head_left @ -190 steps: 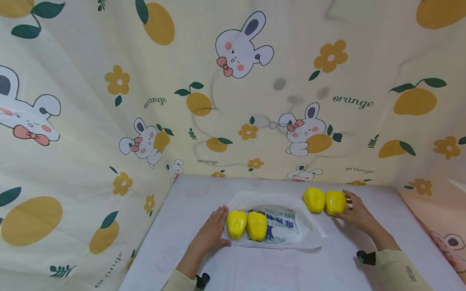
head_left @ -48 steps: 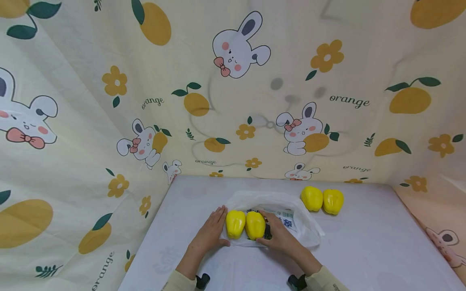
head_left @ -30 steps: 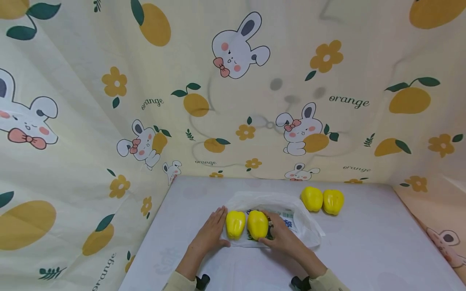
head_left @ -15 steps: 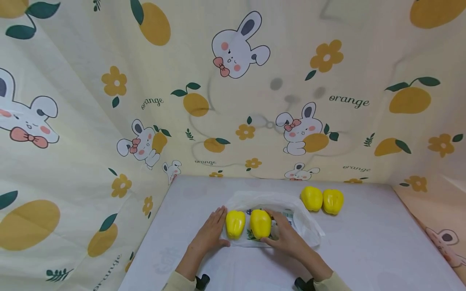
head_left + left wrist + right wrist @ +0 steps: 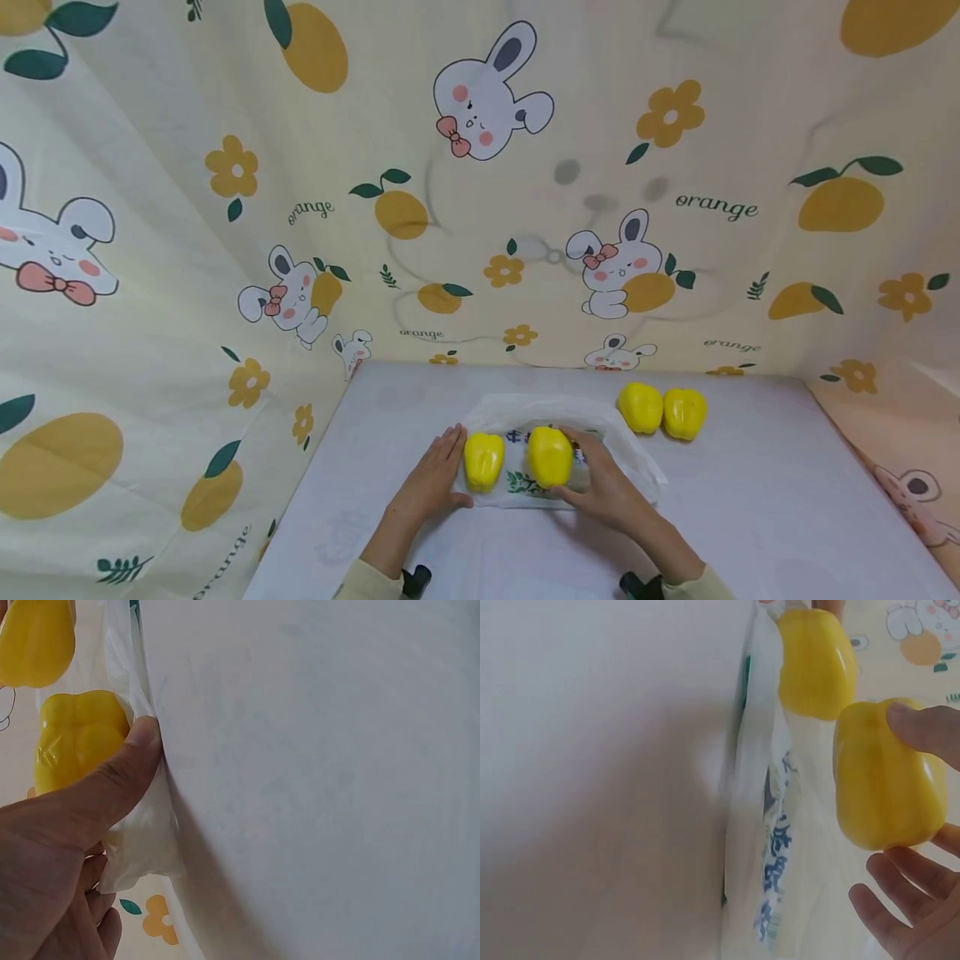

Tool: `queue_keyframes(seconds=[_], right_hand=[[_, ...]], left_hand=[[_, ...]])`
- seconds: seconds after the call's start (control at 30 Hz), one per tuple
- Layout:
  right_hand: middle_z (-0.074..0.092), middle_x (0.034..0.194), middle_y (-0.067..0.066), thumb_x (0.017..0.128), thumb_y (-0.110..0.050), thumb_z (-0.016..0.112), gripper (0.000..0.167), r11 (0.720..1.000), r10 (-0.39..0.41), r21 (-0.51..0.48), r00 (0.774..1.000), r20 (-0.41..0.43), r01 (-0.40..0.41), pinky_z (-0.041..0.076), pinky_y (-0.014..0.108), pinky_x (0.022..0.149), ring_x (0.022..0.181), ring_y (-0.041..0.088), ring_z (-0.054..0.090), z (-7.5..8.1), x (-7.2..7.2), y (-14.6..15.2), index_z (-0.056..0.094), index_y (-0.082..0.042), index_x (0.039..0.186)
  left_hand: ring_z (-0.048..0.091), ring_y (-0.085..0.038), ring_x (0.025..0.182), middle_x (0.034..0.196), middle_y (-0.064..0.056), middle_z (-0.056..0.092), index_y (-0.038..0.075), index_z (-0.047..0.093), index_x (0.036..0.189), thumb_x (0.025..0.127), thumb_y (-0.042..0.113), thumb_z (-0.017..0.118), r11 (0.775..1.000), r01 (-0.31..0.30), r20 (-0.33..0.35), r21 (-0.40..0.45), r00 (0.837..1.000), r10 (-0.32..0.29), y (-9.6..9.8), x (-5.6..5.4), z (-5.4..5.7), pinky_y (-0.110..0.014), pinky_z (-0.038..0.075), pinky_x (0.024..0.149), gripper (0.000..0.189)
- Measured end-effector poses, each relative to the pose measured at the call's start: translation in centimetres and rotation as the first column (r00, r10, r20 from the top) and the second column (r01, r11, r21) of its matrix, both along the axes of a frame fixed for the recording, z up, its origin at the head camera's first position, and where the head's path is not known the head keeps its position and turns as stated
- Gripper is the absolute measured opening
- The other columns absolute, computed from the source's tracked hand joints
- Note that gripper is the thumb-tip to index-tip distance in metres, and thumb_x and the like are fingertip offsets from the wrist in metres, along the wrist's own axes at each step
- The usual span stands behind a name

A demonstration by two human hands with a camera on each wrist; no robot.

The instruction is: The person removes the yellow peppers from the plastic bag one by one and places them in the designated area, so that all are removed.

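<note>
The right hand (image 5: 609, 492) pinches a glossy yellow bell pepper (image 5: 550, 457) over the middle of a white printed plastic bag (image 5: 540, 406), the thumb laid along one side and the lower fingers splayed rather than wrapped; whether its underside touches the plastic cannot be told. Left of it and apart, a second bell pepper (image 5: 483, 462) sits at the left end of the bag. The left hand (image 5: 431, 473) lies against that end with fingers extended and thumb spread towards the near edge, bracing the bag and pepper without clenching; the left wrist view shows the thumb tip on the plastic, just beside the pepper. Two more yellow bell peppers, one on the left (image 5: 640, 408) and one on the right (image 5: 685, 414), rest side by side on the white table (image 5: 765, 492), beyond the bag's far right corner. The likeliest trouble seems a slip: a smooth, rounded skin under so light a pinch could turn or drop. Thin, loose plastic might also snag under a fingertip and drag along, and easing the left hand could let that end slide or its pepper roll.
</note>
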State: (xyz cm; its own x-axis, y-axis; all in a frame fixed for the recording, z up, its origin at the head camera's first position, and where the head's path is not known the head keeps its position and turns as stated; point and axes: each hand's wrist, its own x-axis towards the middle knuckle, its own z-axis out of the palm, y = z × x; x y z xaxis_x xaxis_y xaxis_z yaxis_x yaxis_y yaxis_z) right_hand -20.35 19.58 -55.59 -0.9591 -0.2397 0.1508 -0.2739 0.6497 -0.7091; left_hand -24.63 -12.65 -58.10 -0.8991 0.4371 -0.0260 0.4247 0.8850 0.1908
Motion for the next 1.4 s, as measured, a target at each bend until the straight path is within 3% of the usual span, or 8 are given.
queue_keyframes(seconds=[0.27,0.73,1.0,1.2,1.3,1.4], right_hand=[[0.053,0.152,0.012,0.084,-0.02,0.095,0.097,1.0,-0.009,-0.023,0.998,-0.055,0.007,0.042,0.068,0.118,0.139,0.036,0.053,0.5,0.4,1.4,0.039,-0.011,0.163],[0.053,0.148,0.015,0.083,-0.017,0.095,0.1,0.999,-0.037,-0.003,0.995,-0.096,0.037,0.043,0.071,0.116,0.134,0.036,0.053,1.4,0.5,4.7,0.037,-0.01,0.163],[0.051,0.15,0.02,0.082,-0.014,0.096,0.095,0.999,-0.031,0.005,0.982,-0.187,0.032,0.054,0.068,0.105,0.129,0.038,0.056,2.1,0.8,6.3,0.041,-0.003,0.158],[0.052,0.148,0.02,0.079,-0.01,0.097,0.094,0.999,-0.032,0.029,0.965,-0.261,0.041,0.055,0.067,0.101,0.126,0.036,0.058,2.1,0.8,7.8,0.043,0.002,0.155],[0.054,0.143,0.017,0.079,-0.011,0.097,0.094,0.996,-0.057,0.048,0.961,-0.27,0.072,0.057,0.059,0.099,0.123,0.032,0.057,2.3,0.7,8.6,0.043,0.001,0.154],[0.056,0.139,0.016,0.079,-0.012,0.097,0.093,0.993,-0.081,0.058,0.954,-0.29,0.102,0.055,0.034,0.1,0.121,0.031,0.056,2.5,0.6,9.5,0.044,0.001,0.154]], left_hand=[[0.023,-0.028,0.164,0.179,-0.012,0.02,0.004,0.022,0.171,0.083,0.046,0.092,1.0,-0.007,0.016,0.003,1.0,0.007,-0.1,0.1,-0.3,-0.047,0.022,0.133,0.119],[0.025,-0.03,0.163,0.178,-0.014,0.022,0.001,0.025,0.169,0.083,0.042,0.094,1.0,-0.004,0.007,0.011,1.0,0.004,0.1,0.3,0.5,-0.047,0.024,0.133,0.117],[0.026,-0.03,0.163,0.178,-0.014,0.023,0.002,0.025,0.169,0.082,0.044,0.094,1.0,-0.005,-0.001,0.003,1.0,0.005,0.2,0.2,0.2,-0.047,0.025,0.133,0.119],[0.023,-0.029,0.164,0.179,-0.013,0.02,0.003,0.023,0.17,0.084,0.044,0.092,1.0,-0.005,0.017,0.001,1.0,0.005,0.2,0.0,0.3,-0.047,0.022,0.133,0.118],[0.024,-0.03,0.164,0.179,-0.013,0.021,0.003,0.023,0.17,0.083,0.044,0.092,1.0,0.0,0.018,0.003,1.0,0.0,0.2,0.1,0.4,-0.047,0.023,0.133,0.118],[0.024,-0.03,0.164,0.179,-0.014,0.021,0.002,0.023,0.17,0.084,0.044,0.092,1.0,0.003,0.018,-0.004,1.0,-0.002,0.2,0.2,0.5,-0.047,0.023,0.133,0.118]])
